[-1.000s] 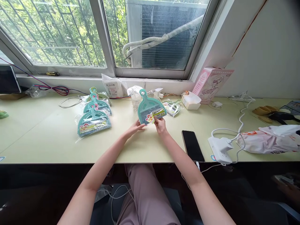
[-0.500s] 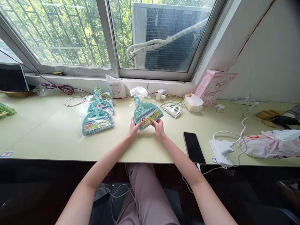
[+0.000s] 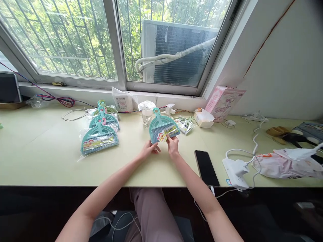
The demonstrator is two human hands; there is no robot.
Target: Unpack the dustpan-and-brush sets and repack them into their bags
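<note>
A teal mini dustpan and brush set (image 3: 164, 127) with a yellow-green printed label is tilted up over the table in front of me. My right hand (image 3: 173, 145) pinches its lower edge, thumb on the label side. At the lower left corner, my left hand (image 3: 149, 150) is close under the edge with its fingers apart; whether it touches the set I cannot tell. Similar bagged dustpan sets (image 3: 100, 138) lie overlapped on the left. Behind the held set, to the right, is a clear bag with a white and green item (image 3: 185, 125).
A phone (image 3: 207, 167) and a white power strip (image 3: 236, 173) with cables lie near the right front edge. Farther back stand a tissue pack (image 3: 204, 118), a pink box (image 3: 224, 103), a covered clear cup (image 3: 147, 116) and a plastic packet (image 3: 124, 101). A white plastic bag (image 3: 285, 163) lies far right.
My left fingers have loosened from the dustpan set's lower left edge and spread below it. My right hand has shifted its hold inward along the lower edge. The camera view has tilted up slightly.
</note>
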